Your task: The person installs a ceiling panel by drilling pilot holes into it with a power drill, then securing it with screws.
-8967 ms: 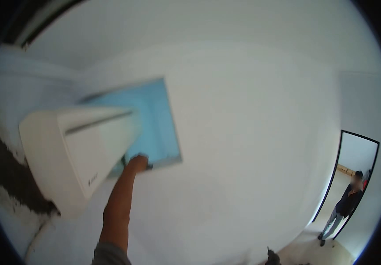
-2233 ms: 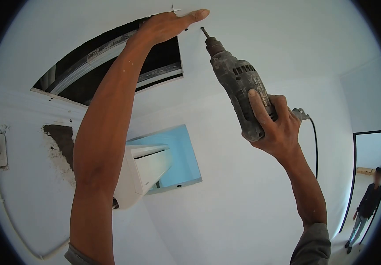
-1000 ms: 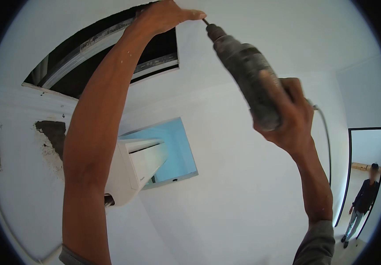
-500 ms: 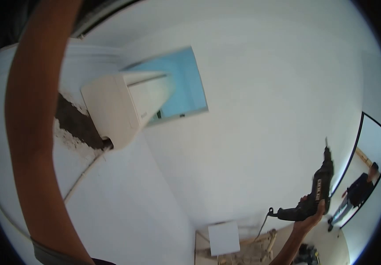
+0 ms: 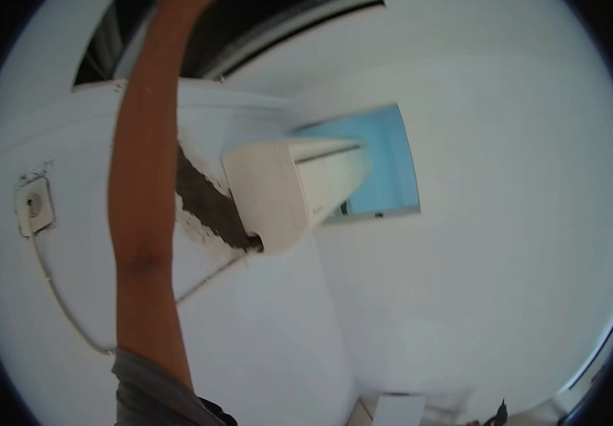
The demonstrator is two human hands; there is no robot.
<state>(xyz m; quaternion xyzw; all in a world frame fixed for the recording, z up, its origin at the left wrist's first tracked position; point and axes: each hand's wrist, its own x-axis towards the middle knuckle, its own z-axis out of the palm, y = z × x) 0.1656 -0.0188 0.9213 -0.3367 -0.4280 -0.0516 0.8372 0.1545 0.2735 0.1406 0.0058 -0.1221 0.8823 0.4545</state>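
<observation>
My left arm, with a grey rolled sleeve, reaches straight up across the left of the view. Its hand is cut off by the top edge, near a dark opening (image 5: 250, 50) at the top of the wall. Just right of the forearm, a white wall-mounted air conditioner (image 5: 267, 192) hangs over a rough patch of broken plaster (image 5: 210, 206). At the bottom edge, only the front end of a black power drill (image 5: 498, 413) shows. My right hand is out of the picture.
A wall socket (image 5: 34, 206) with a plugged-in white cable (image 5: 65, 305) is on the left. A pale pipe (image 5: 210, 280) slants below the air conditioner. Beyond it is a light-blue wall recess (image 5: 392, 160). A white panel (image 5: 399, 412) stands low down.
The view has tilted up and turned left. The drill has sunk to the bottom edge and my right hand has left the picture. The socket and more of the top opening now show.
</observation>
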